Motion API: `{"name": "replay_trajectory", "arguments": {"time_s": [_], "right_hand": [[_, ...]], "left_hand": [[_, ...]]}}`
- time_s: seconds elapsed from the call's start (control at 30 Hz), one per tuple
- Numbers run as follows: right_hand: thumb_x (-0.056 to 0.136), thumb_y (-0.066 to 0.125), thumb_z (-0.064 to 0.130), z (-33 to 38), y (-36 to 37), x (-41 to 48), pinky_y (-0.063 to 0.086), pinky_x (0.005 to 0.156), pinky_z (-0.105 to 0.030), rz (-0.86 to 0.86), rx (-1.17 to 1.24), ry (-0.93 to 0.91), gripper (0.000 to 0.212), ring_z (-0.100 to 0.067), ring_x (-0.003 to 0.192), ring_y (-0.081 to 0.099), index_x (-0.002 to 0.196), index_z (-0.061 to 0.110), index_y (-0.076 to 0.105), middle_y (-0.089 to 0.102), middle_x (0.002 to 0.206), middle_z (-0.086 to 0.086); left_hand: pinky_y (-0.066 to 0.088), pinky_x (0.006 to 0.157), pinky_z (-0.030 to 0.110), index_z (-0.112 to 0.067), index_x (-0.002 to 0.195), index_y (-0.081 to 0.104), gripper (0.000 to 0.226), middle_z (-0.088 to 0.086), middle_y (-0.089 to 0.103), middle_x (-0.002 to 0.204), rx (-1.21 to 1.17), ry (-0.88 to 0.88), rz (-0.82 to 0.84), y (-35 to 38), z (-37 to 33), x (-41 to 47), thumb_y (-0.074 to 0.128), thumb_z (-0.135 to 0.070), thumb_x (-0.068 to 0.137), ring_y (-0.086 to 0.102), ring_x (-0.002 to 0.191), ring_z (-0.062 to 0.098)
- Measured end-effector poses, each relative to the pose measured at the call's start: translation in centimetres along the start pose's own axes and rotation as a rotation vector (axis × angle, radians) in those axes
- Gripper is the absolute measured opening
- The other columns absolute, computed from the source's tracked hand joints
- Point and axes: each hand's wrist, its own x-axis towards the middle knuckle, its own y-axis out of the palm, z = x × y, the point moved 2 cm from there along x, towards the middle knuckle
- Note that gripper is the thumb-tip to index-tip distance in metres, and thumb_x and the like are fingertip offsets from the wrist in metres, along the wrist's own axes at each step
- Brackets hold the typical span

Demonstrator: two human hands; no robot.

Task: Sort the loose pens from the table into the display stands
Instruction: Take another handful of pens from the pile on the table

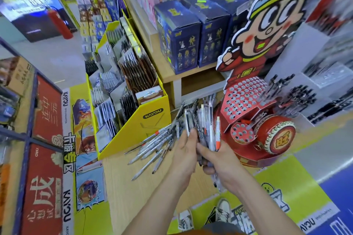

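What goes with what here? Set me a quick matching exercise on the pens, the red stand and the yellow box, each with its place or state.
Things:
1 bundle of pens
2 loose pens
3 red display stand
4 yellow box

Places or states:
A lying on the wooden table
B standing upright, many holes empty
C gripped by left hand and right hand
D filled with card packs

Pairs: 1-C, 2-A, 3-B, 4-D
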Motion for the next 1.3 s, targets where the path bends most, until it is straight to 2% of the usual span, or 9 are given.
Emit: {"name": "replay_trajectory", "arguments": {"time_s": [0.17,0.27,0.4,0.53,0.63,0.9,1.0,1.13,1.3], "right_hand": [[0.09,0.063,0.004,2.2,-0.6,-0.6,0.024,0.039,-0.019,0.007,0.021,-0.051,0.006,-0.01,0.047,0.038,0.087,0.009,0.061,0.048,0.054,-0.002],[0.092,0.06,0.001,3.0,-0.5,-1.0,0.024,0.039,-0.019,0.031,0.058,-0.091,0.012,-0.009,0.042,0.038,0.085,0.011,0.06,0.048,0.05,0.001],[0.092,0.062,0.003,4.1,-0.4,-1.5,0.033,0.037,-0.016,0.034,0.062,-0.142,0.01,-0.004,0.045,0.052,0.09,0.012,0.063,0.061,0.058,0.004],[0.09,0.066,0.008,4.2,-1.2,-1.7,0.031,0.04,-0.019,0.047,0.036,-0.154,0.01,-0.008,0.049,0.047,0.099,0.01,0.063,0.06,0.063,-0.001],[0.086,0.071,0.014,4.2,-2.0,-1.8,0.03,0.041,-0.019,0.068,0.042,-0.127,0.016,-0.01,0.051,0.045,0.099,0.008,0.062,0.059,0.066,-0.002],[0.067,0.087,0.037,4.2,-4.8,-2.7,0.031,0.045,-0.022,0.103,-0.033,-0.076,0.073,-0.01,0.061,0.044,0.124,0.006,0.053,0.063,0.087,-0.006],[0.072,0.084,0.034,5.1,-6.2,-3.5,0.031,0.044,-0.022,0.118,-0.079,-0.11,0.069,-0.008,0.054,0.045,0.121,-0.001,0.051,0.062,0.087,-0.012],[0.086,0.072,0.007,5.3,-8.5,-5.2,0.022,0.045,-0.022,0.136,-0.131,-0.117,0.019,-0.01,0.045,0.033,0.095,0.0,0.057,0.056,0.059,0.0],[0.047,0.096,0.037,3.2,-12.8,-6.8,0.026,0.039,-0.018,-0.037,-0.017,-0.064,0.065,-0.011,0.042,0.029,0.079,0.005,0.049,0.041,0.058,-0.007]], "left_hand": [[0.039,0.053,0.006,-0.039,0.093,0.047,0.018,-0.016,0.051,0.076,0.206,0.152,0.165,0.9,-3.2,-1.3,0.031,-0.041,0.101,0.051,0.055,-0.019],[0.04,0.059,0.0,-0.04,0.108,0.049,0.019,-0.021,0.06,0.093,0.181,0.19,0.159,1.2,-4.3,-0.9,0.032,-0.043,0.101,0.054,0.07,-0.023],[0.053,0.087,0.034,-0.045,0.14,0.037,0.057,-0.01,0.064,0.121,0.121,0.144,0.147,2.1,-4.4,-0.2,0.038,-0.069,0.089,0.066,0.097,0.009],[0.051,0.084,0.026,-0.058,0.128,0.038,0.04,-0.031,0.059,0.111,0.172,0.13,0.161,2.8,-5.1,-0.7,0.036,-0.067,0.089,0.058,0.095,-0.012],[0.042,0.103,0.035,-0.031,0.132,0.052,0.052,-0.013,0.058,0.129,0.156,0.108,0.166,2.5,-6.5,-0.3,0.045,-0.062,0.091,0.055,0.117,0.007],[0.052,0.067,0.03,-0.003,0.087,0.072,0.028,0.015,0.073,0.085,0.336,0.237,0.225,2.1,-11.2,1.6,0.057,-0.025,0.096,0.068,0.073,0.02],[0.05,0.058,0.024,-0.004,0.077,0.071,0.029,0.01,0.071,0.075,0.302,0.226,0.225,3.1,-11.3,1.5,0.062,-0.027,0.093,0.065,0.066,0.016],[0.046,0.053,0.019,-0.005,0.082,0.072,0.025,0.004,0.065,0.066,0.174,0.275,0.091,3.7,-11.5,2.5,0.064,-0.027,0.09,0.057,0.057,0.011],[0.053,0.059,0.02,-0.014,0.078,0.067,0.008,-0.002,0.067,0.062,0.126,0.464,-0.007,4.1,-13.3,3.6,0.072,-0.013,0.084,0.062,0.056,0.009]]}}
